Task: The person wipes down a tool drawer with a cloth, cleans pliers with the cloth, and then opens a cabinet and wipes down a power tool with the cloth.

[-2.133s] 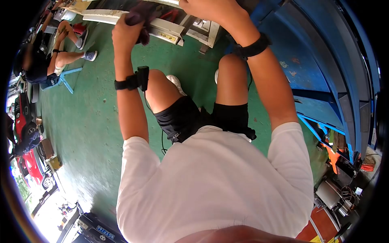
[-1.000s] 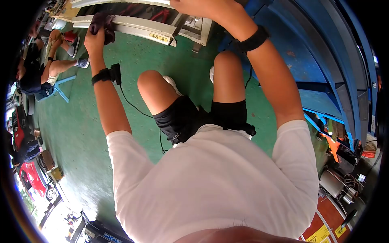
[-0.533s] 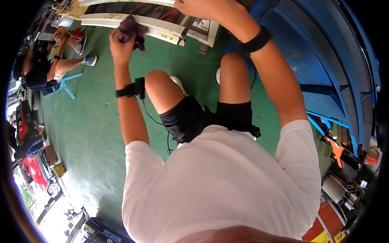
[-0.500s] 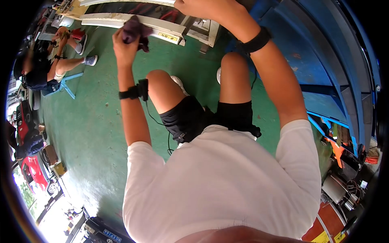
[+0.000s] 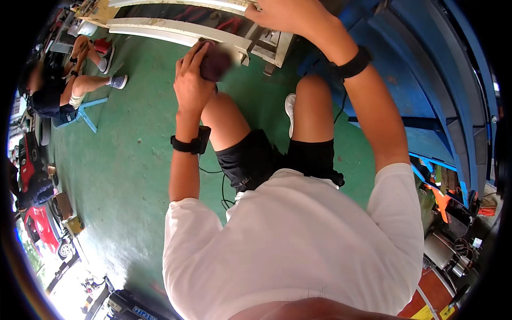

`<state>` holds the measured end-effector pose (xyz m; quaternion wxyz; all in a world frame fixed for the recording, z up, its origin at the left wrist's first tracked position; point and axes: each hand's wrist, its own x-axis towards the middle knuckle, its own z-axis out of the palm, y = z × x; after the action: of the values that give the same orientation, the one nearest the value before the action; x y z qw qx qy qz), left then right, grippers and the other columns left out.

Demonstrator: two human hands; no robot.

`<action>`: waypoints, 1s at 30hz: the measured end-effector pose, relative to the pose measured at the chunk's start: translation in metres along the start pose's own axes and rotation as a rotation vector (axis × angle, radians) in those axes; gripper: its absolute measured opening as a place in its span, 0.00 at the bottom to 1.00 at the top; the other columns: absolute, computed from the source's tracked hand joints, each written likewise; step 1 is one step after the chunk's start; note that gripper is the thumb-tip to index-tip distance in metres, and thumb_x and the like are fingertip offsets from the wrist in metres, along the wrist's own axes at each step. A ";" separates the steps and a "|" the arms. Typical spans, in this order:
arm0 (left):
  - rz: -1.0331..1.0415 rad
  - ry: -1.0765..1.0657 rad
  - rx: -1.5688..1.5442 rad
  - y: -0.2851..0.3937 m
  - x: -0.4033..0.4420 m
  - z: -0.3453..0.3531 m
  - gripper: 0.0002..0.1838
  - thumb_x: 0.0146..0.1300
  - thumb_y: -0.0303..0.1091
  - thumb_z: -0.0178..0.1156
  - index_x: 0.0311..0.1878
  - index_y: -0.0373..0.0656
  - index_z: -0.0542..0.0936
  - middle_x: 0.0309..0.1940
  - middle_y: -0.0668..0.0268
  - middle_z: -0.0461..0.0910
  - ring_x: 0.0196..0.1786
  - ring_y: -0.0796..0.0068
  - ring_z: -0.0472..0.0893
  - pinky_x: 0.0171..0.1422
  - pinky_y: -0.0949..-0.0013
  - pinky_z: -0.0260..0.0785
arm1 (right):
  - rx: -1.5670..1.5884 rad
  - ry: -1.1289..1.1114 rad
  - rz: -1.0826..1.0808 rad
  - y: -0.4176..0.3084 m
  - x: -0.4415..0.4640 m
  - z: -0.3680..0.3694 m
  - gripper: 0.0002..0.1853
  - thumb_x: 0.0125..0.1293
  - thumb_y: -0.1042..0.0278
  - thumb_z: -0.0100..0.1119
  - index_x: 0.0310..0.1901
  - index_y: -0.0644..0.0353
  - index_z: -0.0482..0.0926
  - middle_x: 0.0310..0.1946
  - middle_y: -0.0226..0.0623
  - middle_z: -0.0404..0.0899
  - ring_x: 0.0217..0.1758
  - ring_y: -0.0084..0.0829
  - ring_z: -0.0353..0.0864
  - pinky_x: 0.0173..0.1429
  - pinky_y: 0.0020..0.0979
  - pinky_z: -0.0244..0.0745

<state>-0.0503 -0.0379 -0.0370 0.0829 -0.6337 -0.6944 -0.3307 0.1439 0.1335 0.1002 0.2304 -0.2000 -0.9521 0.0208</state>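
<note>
In my left hand (image 5: 193,80) is a bunched dark purple cloth (image 5: 216,61), held between closed fingers and blurred along its far side. It is at the front rail of a white metal frame (image 5: 176,26), covering the right part where a yellow label was. My right hand (image 5: 288,16) is at the frame's far rail, at the top edge of the view. Its fingers are curled over that rail and look closed on it; the fingertips are partly hidden.
Large blue panels (image 5: 410,85) stand close on my right. A person (image 5: 50,96) sits on a blue stool (image 5: 85,113) to the left. Black cables run beside my left leg on the green floor (image 5: 117,160). Tools and an orange stand (image 5: 441,201) are at lower right.
My left hand has moved right along the front rail with the cloth and now covers the yellow label. My right hand has shifted slightly right, staying at the far rail.
</note>
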 end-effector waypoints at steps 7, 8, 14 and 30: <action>-0.045 0.140 0.063 -0.064 0.018 0.008 0.33 0.50 0.32 0.69 0.65 0.50 0.79 0.64 0.65 0.79 0.56 0.49 0.78 0.62 0.56 0.74 | -0.015 0.126 -0.100 0.004 -0.005 0.013 0.13 0.61 0.67 0.59 0.39 0.72 0.79 0.34 0.53 0.80 0.39 0.53 0.83 0.44 0.49 0.78; -0.058 0.119 0.102 -0.076 0.022 0.007 0.33 0.51 0.32 0.69 0.65 0.49 0.79 0.64 0.64 0.79 0.56 0.49 0.79 0.63 0.56 0.74 | -0.054 0.089 -0.035 0.003 -0.008 0.017 0.18 0.60 0.65 0.60 0.45 0.73 0.80 0.37 0.50 0.81 0.41 0.48 0.84 0.44 0.45 0.81; -0.226 -0.025 0.201 -0.157 0.064 -0.026 0.34 0.50 0.24 0.60 0.65 0.51 0.79 0.64 0.62 0.79 0.59 0.46 0.79 0.65 0.55 0.72 | -0.152 0.219 -0.032 0.001 -0.012 0.027 0.24 0.59 0.65 0.60 0.52 0.76 0.81 0.40 0.44 0.81 0.44 0.40 0.84 0.45 0.39 0.84; -0.267 0.034 -0.274 0.040 0.000 -0.003 0.36 0.44 0.20 0.66 0.64 0.43 0.79 0.67 0.52 0.76 0.57 0.44 0.78 0.65 0.55 0.73 | 0.116 0.431 0.121 -0.008 -0.021 0.049 0.21 0.59 0.77 0.61 0.55 0.70 0.81 0.56 0.51 0.81 0.57 0.46 0.83 0.60 0.39 0.79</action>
<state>-0.0143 -0.0404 -0.0200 -0.0371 -0.5355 -0.7192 -0.4411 0.1358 0.1206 0.0481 0.4378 -0.2428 -0.8644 0.0461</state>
